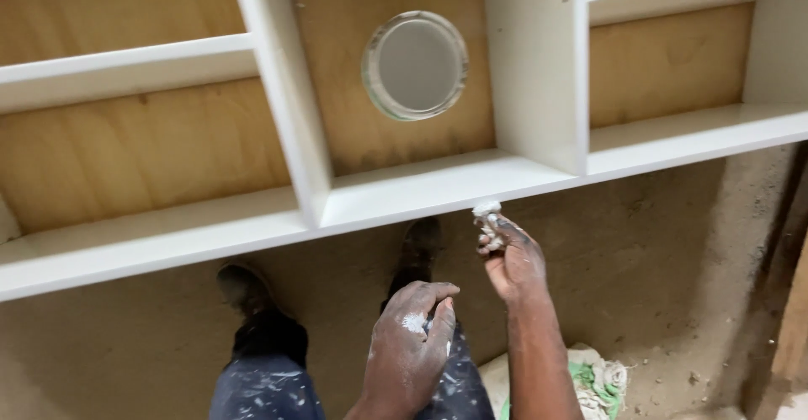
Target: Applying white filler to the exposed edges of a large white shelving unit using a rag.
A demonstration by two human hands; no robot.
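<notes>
My right hand [511,260] holds a small wad of white rag [486,215] pressed against the front edge of a white painted shelf unit [438,188] lying on its back. My left hand [410,344], dusted with white, hangs lower with curled fingers over my paint-spattered trousers; whether it holds anything is hidden. A round glass-like dish of pale paint [415,65] rests on the plywood back panel inside the middle compartment.
The unit's white dividers [282,92] and shelves [126,68] form several compartments over bare plywood. My dark shoes [244,289] stand on a dusty concrete floor [656,243]. A crumpled white and green cloth [598,382] lies at the lower right.
</notes>
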